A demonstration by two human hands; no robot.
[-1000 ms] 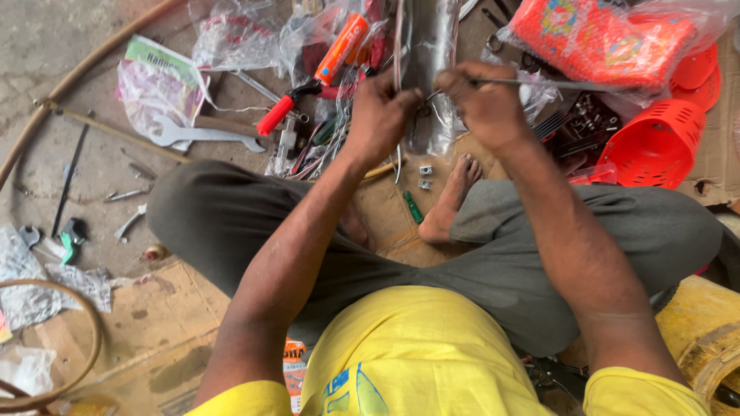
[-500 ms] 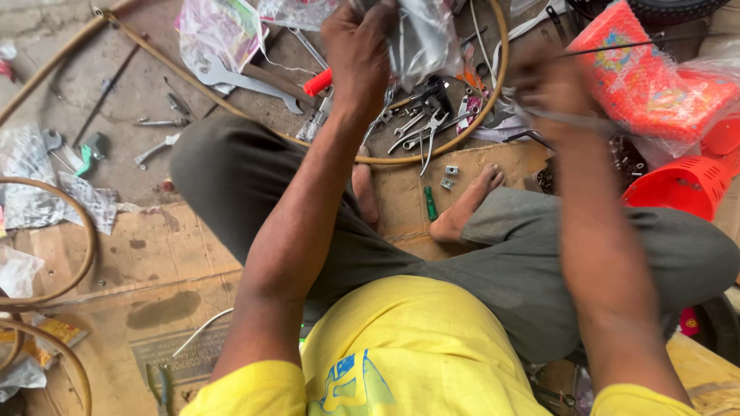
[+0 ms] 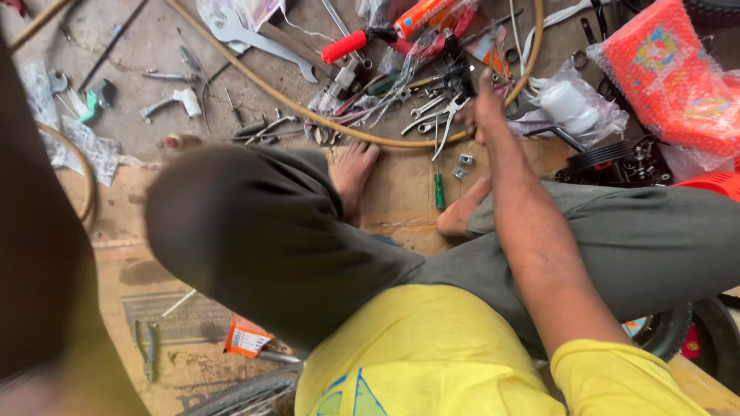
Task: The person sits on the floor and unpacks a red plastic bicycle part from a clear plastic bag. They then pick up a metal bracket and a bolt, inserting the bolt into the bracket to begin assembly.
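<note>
Reaching among tools, right hand [image 3: 484, 108], fingers' grip unclear; two nuts [image 3: 462, 165] nearby

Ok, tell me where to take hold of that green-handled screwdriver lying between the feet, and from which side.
Grip the green-handled screwdriver by its handle, the thick end lying nearer the body, and probably come straight down from above. It lies flat on the cardboard with its thin shaft pointing away toward the pliers, and a foot sits on either side, so above looks the freest way in. The right hand is nearest.
</note>
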